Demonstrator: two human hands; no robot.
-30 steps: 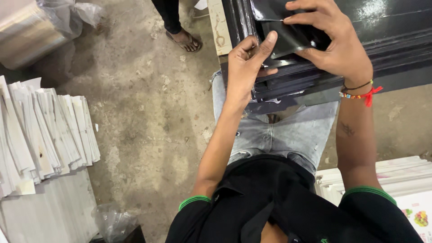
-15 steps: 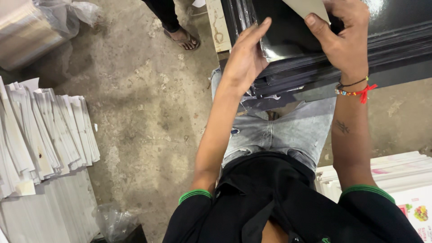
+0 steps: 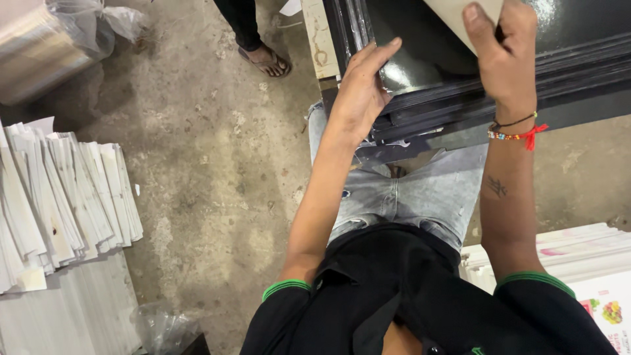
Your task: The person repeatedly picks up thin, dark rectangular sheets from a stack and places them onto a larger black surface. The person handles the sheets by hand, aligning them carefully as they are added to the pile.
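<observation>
A stack of glossy black sheets (image 3: 565, 59) lies on a surface in front of me, over my knees. My left hand (image 3: 358, 92) rests flat on the stack's near left corner, fingers stretched out. My right hand (image 3: 503, 56) pinches a pale beige sheet (image 3: 460, 16) and holds it tilted up above the black stack at the top edge of view. A beaded bracelet with a red tassel circles my right wrist.
Fanned piles of white sheets (image 3: 62, 197) lie on the concrete floor at left, with a wrapped roll (image 3: 46, 46) above them. Another person's sandalled foot (image 3: 263, 59) stands at top centre. A stack of printed sheets (image 3: 578, 263) sits at lower right.
My right hand has lifted the pale sheet up off the black stack toward the top of view. My left hand has flattened on the stack's corner.
</observation>
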